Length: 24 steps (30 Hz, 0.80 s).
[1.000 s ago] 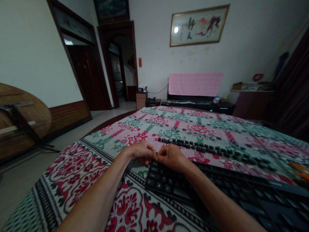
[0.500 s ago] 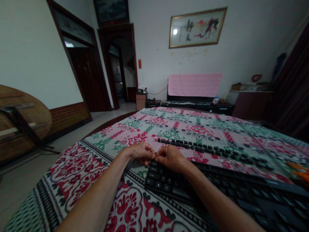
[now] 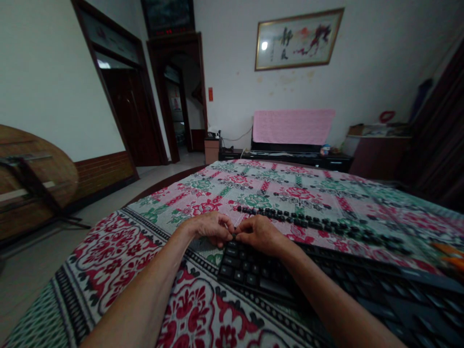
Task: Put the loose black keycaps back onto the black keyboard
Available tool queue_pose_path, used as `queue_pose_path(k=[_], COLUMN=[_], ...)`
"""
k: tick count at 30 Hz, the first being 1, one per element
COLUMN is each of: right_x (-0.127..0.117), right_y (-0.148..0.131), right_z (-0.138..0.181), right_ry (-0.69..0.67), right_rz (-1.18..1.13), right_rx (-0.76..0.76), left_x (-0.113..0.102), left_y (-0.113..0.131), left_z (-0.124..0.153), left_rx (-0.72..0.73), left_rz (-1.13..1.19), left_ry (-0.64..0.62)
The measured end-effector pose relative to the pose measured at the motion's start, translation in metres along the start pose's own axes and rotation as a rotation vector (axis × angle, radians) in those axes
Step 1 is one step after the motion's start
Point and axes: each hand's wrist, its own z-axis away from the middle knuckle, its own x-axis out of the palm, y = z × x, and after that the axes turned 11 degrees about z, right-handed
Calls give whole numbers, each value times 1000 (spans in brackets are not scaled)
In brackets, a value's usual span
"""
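A black keyboard point(image 3: 261, 278) lies on a floral tablecloth point(image 3: 119, 256), running off to the right. My left hand point(image 3: 210, 226) and my right hand point(image 3: 259, 234) meet at the keyboard's far left corner. Both have their fingers curled and their fingertips pinched together over the top row of keys. What the fingertips pinch is too small and dark to make out. Beyond the hands, several loose black keycaps point(image 3: 311, 223) lie in long rows on the cloth.
Orange objects point(image 3: 449, 256) lie at the cloth's right edge. A folded round wooden table point(image 3: 32, 179) leans at the left wall. Across the room stand a low cabinet with a pink-covered screen point(image 3: 292, 126), a doorway point(image 3: 177, 111) and a framed painting point(image 3: 299, 38).
My hands stay pinched together at the keyboard's corner with only slight finger movement. The view shifts a little.
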Motion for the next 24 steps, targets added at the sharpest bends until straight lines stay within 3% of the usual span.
queue_pose_path(k=[6, 12, 24], right_x=[2, -4, 1], right_y=[0, 2, 3], right_z=[0, 4, 3], right_ry=[21, 12, 21], right_rz=[-12, -34, -16], right_rx=[50, -47, -44], left_x=[2, 4, 2], left_y=[1, 5, 3], left_z=[-1, 3, 1], left_rx=[-12, -32, -37], left_rz=[19, 51, 51], left_ry=[21, 22, 7])
